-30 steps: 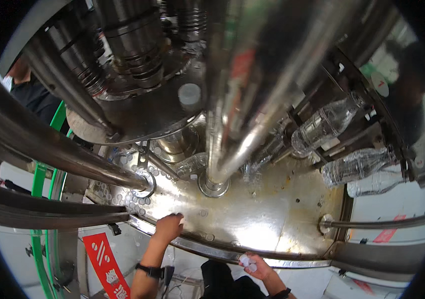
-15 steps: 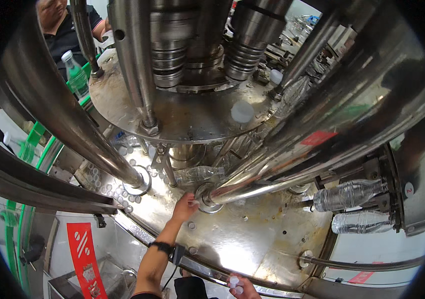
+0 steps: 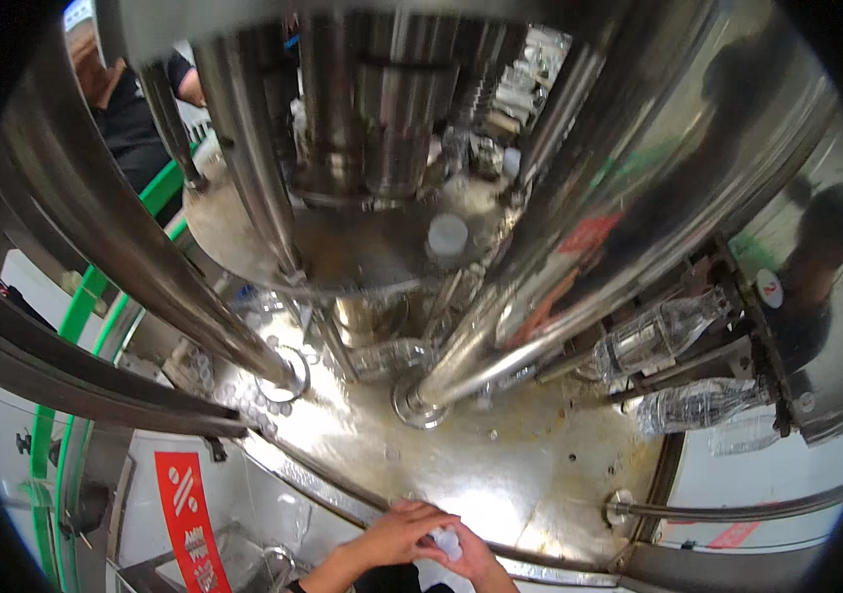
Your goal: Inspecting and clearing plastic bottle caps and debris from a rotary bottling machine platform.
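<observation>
Left of the thick post (image 3: 471,361), loose caps (image 3: 261,413) lie scattered on the metal tray (image 3: 530,465); nearer the post's left side rests a clear bottle (image 3: 387,357). In front of the post, at the tray's near edge, the left hand (image 3: 403,534) curves over the white caps (image 3: 446,542); whether it grips any, I cannot tell. The right hand (image 3: 476,561) is cupped around these caps. The step in hand looks like gathering caps into that palm; the next move seemingly calls for bent fingers, lest they spill. Right of the post, more bottles (image 3: 664,336) lean sideways.
</observation>
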